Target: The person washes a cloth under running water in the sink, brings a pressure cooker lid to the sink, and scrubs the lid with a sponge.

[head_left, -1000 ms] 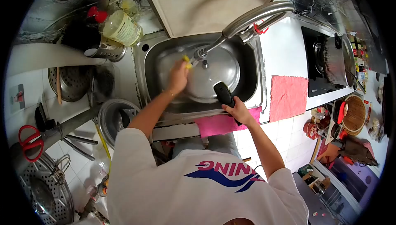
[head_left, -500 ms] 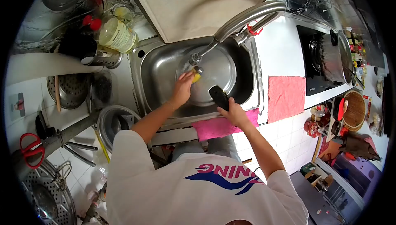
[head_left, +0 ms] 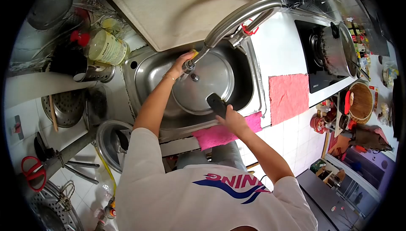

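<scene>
In the head view, a round steel lid (head_left: 211, 83) with a small knob lies in the metal sink (head_left: 144, 100). My left hand (head_left: 181, 64) is closed on a yellow sponge (head_left: 195, 53) near the far side of the lid, beside the faucet's spray head (head_left: 188, 66). The fingers are partly hidden behind the faucet. My right hand (head_left: 233, 120) grips a black handle (head_left: 216, 104) at the near right edge of the lid; what it joins to is unclear.
A pink cloth (head_left: 215, 135) hangs over the sink's front edge, and a salmon cloth (head_left: 289, 99) lies to the right. Farther right, a pot (head_left: 334, 50) stands on the stove. The curved faucet (head_left: 241, 13) arches over the sink. A cutting board (head_left: 169, 15) stands behind.
My left hand has moved away from my body with the sponge, past the spray head. My right hand keeps its grip on the black handle. The whole view has shifted somewhat.
</scene>
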The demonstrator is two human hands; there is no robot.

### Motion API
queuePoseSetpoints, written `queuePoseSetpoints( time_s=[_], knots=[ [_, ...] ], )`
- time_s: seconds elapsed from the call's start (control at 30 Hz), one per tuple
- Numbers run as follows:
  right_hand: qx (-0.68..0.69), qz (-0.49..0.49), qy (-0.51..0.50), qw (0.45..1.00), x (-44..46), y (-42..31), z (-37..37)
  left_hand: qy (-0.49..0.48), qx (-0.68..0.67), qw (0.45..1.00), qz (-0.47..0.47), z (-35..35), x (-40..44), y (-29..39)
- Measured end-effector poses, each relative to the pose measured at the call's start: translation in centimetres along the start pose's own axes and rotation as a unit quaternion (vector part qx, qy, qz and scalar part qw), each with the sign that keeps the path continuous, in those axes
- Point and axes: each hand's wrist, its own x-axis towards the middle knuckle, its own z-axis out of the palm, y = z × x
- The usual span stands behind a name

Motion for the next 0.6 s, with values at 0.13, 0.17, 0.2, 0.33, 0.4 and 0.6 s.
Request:
queuePoseSetpoints(
  time_s=[0.13,0.17,0.2,0.33,0.4,0.6],
  knots=[
    [-0.019,0.046,0.002,0.999,-0.5,-1.1,-0.2,-0.095,0.298,0.938,0.152,5.0,-1.6,4.3],
    [-0.018,0.047,0.002,0.999,-0.6,-1.1,0.0,-0.133,0.363,0.898,0.209,6.4,-1.3,3.0],
    [-0.015,0.053,0.005,0.998,-0.7,-1.1,0.2,-0.168,0.425,0.85,0.262,7.6,-1.9,3.1],
    [-0.017,0.049,0.023,0.998,-0.8,-1.1,0.3,-0.104,0.529,0.781,0.314,7.2,-2.2,3.5],
    [-0.026,0.037,0.029,0.999,-1.1,-1.1,0.6,-0.038,0.608,0.774,0.174,3.9,-1.0,2.7],
    [-0.053,0.022,0.039,0.998,-0.6,-1.2,0.7,0.125,0.558,0.82,-0.016,3.1,-0.6,2.3]
  ],
)
